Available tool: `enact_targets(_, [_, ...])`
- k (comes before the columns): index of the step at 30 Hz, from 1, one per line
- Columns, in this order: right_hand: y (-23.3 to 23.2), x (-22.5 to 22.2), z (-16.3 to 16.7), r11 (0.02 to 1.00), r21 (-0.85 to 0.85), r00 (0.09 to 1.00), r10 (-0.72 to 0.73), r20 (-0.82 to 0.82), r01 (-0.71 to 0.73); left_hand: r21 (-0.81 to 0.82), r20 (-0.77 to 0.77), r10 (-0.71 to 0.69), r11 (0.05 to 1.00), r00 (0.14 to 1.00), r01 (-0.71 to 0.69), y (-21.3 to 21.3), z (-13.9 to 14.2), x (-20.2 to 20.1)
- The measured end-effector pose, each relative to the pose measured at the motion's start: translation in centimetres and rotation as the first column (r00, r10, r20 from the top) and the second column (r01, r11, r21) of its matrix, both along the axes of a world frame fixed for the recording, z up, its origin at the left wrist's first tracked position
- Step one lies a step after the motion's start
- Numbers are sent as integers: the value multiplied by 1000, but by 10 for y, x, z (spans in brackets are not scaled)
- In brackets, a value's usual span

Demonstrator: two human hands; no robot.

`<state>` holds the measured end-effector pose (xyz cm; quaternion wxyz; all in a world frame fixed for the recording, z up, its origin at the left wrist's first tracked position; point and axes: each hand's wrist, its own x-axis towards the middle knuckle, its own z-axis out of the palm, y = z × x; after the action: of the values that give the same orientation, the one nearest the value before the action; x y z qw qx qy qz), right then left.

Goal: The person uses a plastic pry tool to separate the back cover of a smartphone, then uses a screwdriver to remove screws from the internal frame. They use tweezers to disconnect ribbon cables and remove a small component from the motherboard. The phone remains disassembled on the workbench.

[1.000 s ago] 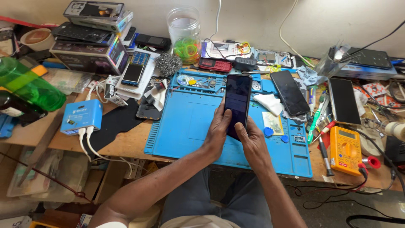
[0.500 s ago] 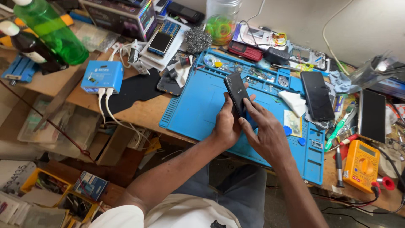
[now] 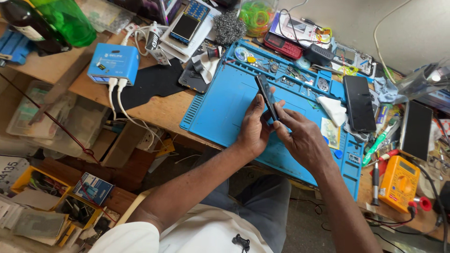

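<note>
Above the blue mat, both hands' fingers clamped on an edge-up dark phone.

We held a dark phone edge-on above the blue mat on the bench, left hand gripping it, right hand touching its lower edge; yellow multimeter at right.

We see a wooden workbench set against a pale wall under soft, even light (shadows stay faint). Below its front edge, trays and boxes crowd the floor at left, and cables hang down.
</note>
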<state>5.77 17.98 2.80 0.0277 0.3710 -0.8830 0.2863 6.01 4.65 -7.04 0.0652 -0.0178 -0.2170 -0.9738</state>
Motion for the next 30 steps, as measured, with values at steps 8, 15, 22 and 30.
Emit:
enact_targets(8, [17, -9, 7, 937, 251, 849, -332, 411, 245, -294, 57, -28, 955, 998, 43, -13, 18, 1])
enact_targets(15, [44, -2, 4, 969, -247, 897, 105, 429, 5, -403, -4, -21, 915, 1000, 18, -19, 25, -1])
enact_targets(22, [44, 13, 0, 980, -196, 957, 42, 286, 15, -470, 7, -6, 883, 1000, 8, -16, 26, -2])
enact_targets(30, [34, 24, 6, 989, -142, 991, -27, 132, 46, -513, -43, -3, 858, 999, -19, -14, 28, -1])
